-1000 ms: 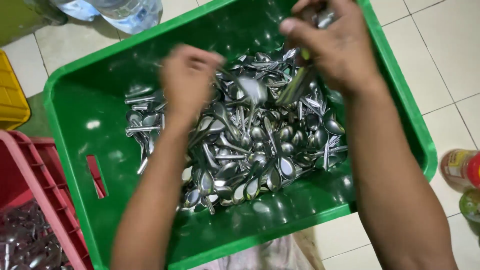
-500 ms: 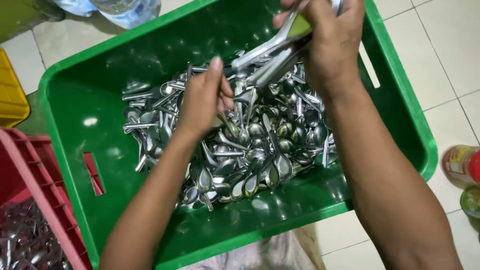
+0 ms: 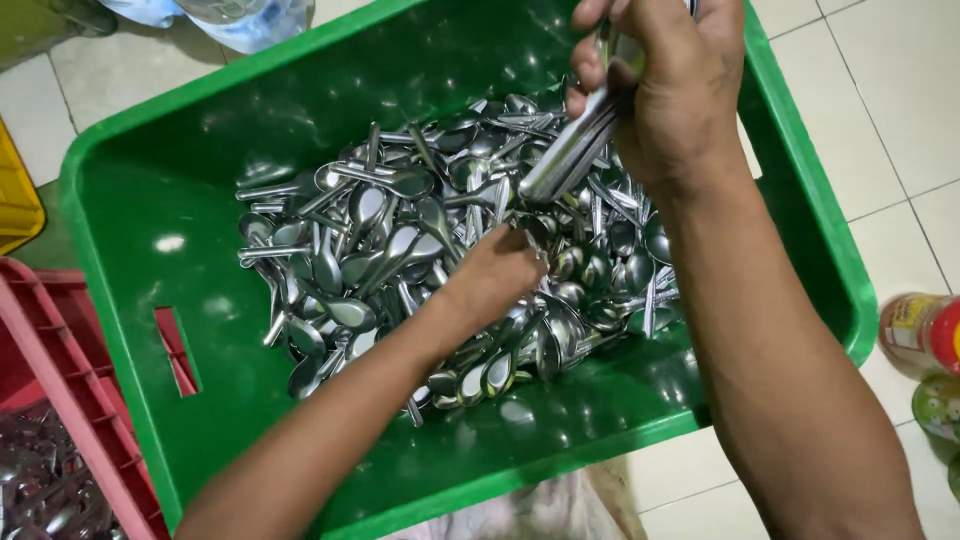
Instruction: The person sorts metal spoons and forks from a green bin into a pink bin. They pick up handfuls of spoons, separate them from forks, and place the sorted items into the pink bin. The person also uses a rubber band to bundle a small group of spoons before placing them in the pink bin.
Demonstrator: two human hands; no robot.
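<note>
In the middle of the frame, a green plastic crate (image 3: pixel 130 300) holds a heap of metal spoons (image 3: pixel 400 250). The left hand (image 3: pixel 495 280) presses down into the heap at its centre, fingers curled among the spoons; what they grip cannot be told. At the upper right, the right hand (image 3: pixel 660 85) is closed around a bundle of spoons (image 3: pixel 570 155), handles gathered, above the pile. A red crate (image 3: pixel 50 350) sits at the lower left.
</note>
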